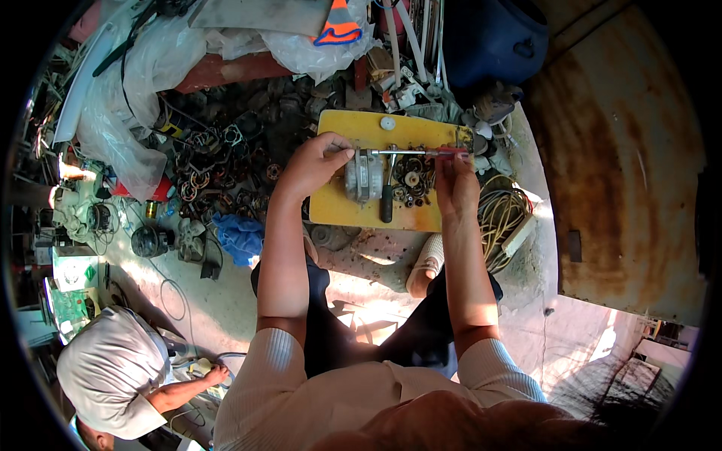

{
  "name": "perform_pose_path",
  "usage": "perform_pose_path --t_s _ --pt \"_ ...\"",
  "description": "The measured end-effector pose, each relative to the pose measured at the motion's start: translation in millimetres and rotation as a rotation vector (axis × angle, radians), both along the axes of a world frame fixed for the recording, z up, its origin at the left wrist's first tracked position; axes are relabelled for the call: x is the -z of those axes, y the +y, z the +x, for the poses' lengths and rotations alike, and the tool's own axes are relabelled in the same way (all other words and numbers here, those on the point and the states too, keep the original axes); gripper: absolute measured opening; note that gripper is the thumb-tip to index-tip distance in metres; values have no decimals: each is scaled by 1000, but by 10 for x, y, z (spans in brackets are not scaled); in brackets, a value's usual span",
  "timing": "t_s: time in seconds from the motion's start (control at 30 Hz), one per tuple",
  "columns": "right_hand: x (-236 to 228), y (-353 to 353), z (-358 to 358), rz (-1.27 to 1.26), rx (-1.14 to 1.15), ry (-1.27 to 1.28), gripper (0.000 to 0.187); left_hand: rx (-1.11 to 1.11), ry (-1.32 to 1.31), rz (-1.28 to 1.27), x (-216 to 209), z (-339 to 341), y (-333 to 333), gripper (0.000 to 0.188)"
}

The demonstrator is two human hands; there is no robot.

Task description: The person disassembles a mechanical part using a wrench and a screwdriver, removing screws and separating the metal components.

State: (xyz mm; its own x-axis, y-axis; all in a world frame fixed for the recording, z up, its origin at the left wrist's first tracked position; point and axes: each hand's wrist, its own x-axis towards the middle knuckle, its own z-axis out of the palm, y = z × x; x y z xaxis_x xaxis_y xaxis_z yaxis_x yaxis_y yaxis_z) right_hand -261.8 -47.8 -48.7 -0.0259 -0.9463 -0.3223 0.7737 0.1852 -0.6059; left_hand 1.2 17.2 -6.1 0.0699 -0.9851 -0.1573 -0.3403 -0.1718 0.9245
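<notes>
A small grey metal motor [363, 177] stands on the yellow board [329, 199] in front of me. At its upper left edge my left hand [320, 161] is closed, thumb and fingertips gripping the housing. My right hand [457, 184] is wrapped around the pinkish-red handle of a screwdriver [412, 152]. Its long shaft points left, and the tip meets the motor's upper side. Just right of the motor lies a hammer [387, 197] with a black grip. Several small rings and washers [414, 180] are heaped beside it. A round white piece [387, 122] sits near the board's far edge.
Dark metal scraps and copper coils [226, 150] cover the ground at left, near a blue cloth [239, 237]. Coiled cable [502, 225] lies at right, before a large rusty panel [617, 165]. A blue barrel [496, 37] stands behind. Another person [113, 368] works at lower left.
</notes>
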Motion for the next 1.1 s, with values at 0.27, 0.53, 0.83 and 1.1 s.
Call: perform_pose_path --t_s 0.27,0.53,0.83,1.1 --pt "-43 42 27 94 11 87 31 -46 -123 -1 35 -13 -3 26" --pt "-19 34 48 50 29 4 41 -198 -328 -65 -81 -188 2 32" --pt "-31 38 -12 46 9 134 42 0 -68 -21 4 -27 15 21" --pt "-16 48 -5 -43 -5 -54 26 -110 -204 -13 -3 -75 11 28"
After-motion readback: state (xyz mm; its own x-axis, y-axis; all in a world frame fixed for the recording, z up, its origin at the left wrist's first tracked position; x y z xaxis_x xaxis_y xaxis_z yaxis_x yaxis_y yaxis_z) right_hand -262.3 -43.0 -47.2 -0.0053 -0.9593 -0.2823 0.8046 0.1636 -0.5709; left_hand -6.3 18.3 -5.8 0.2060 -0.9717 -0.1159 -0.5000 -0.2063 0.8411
